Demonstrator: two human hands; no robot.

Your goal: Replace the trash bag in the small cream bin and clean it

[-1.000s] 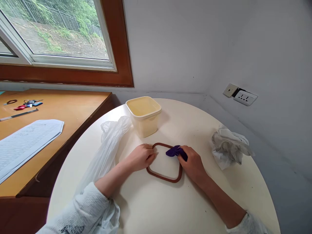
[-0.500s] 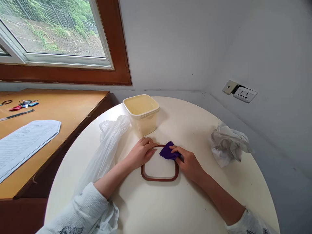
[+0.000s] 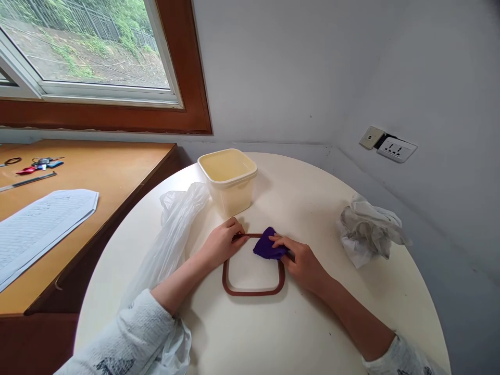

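A square lid with a brown rim [image 3: 253,292] lies flat on the round cream table [image 3: 297,333]. My left hand [image 3: 221,244] rests on the lid's far left corner, fingers pinching the rim. A small purple cloth [image 3: 266,246] is pressed onto the lid's far right part by my right hand [image 3: 302,264], which grips it. Behind the lid stands an open cream plastic tub [image 3: 228,179], upright and apart from both hands.
A clear plastic bag [image 3: 172,234] lies left of the lid. Crumpled white paper [image 3: 367,234] sits at the table's right edge. A wooden desk [image 3: 97,177] on the left carries printed sheets [image 3: 39,224], keys and a pen. Wall sockets [image 3: 396,150] are at right.
The lid has turned and slid a little left and toward me. My right hand has moved the purple cloth leftward along the lid's far edge. My left hand shifted to the far left corner.
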